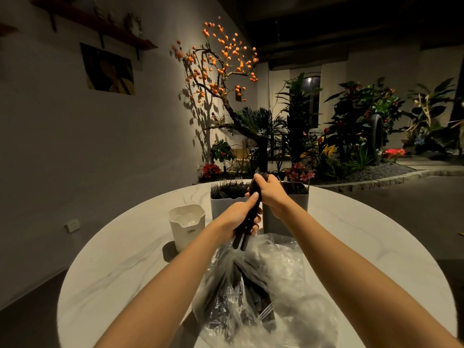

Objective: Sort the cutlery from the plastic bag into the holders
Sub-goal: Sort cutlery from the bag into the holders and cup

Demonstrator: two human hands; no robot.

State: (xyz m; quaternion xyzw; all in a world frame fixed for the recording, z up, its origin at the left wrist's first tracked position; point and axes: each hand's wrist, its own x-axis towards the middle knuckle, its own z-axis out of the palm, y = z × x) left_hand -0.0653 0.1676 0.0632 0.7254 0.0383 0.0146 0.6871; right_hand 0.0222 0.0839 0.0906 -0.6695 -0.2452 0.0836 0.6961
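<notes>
Evidently midway: both hands, left hand [241, 217] and right hand [270, 194], grip a dark cutlery bundle [252, 214]; fork holder [227, 199] well filled, plastic bag [263, 292] not yet emptied.

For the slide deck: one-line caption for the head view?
Both hands grip dark cutlery above the plastic bag, holders behind.

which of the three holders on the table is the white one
The white holder, standing alone at the left with "CROW" printed on its front. The other two, the grey holder with forks and the grey holder behind the hands, are darker.
</notes>
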